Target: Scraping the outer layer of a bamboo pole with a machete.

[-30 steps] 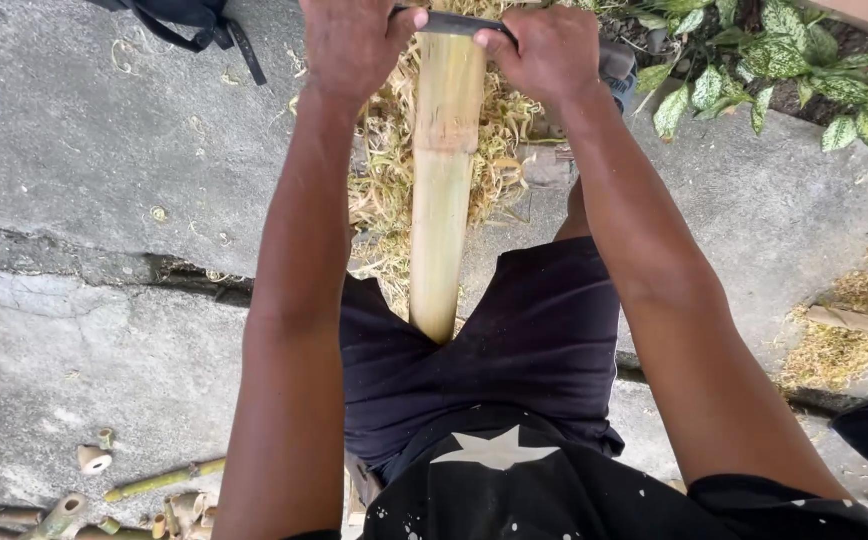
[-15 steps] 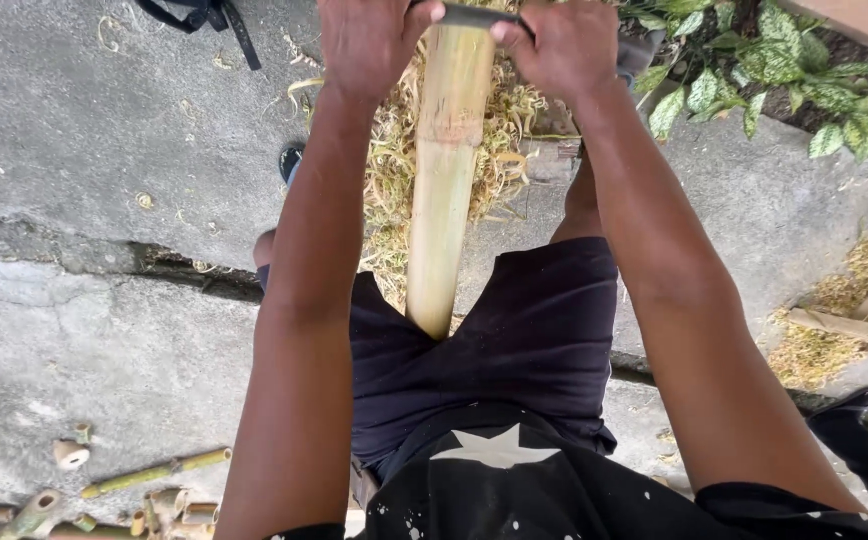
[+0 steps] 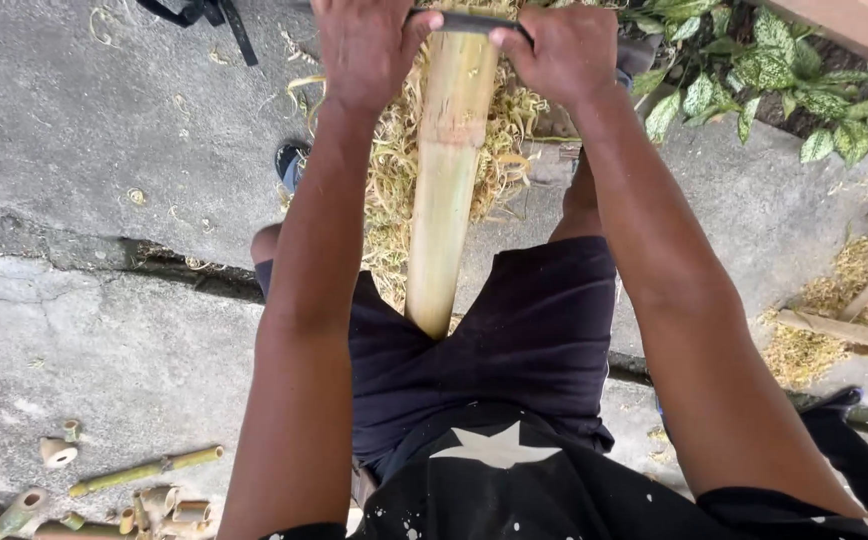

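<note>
A pale peeled bamboo pole point(image 3: 444, 190) runs from between my thighs away from me, over a heap of straw-coloured shavings point(image 3: 394, 170). A dark metal blade point(image 3: 469, 22) lies crosswise on the pole near the top of the view. My left hand point(image 3: 364, 45) grips the blade's left end and my right hand point(image 3: 554, 50) grips its right end. Both arms are stretched out straight. The far end of the pole is out of view.
Cracked concrete ground lies all round. Short cut bamboo pieces point(image 3: 144, 485) sit at the lower left. A leafy green plant point(image 3: 754, 70) grows at the upper right, with wooden slats point(image 3: 854, 325) on the right. A black strap point(image 3: 219, 15) lies at the upper left.
Both hands and the blade have stayed near the far part of the pole. The view has shifted slightly, so the bamboo pieces at lower left show more.
</note>
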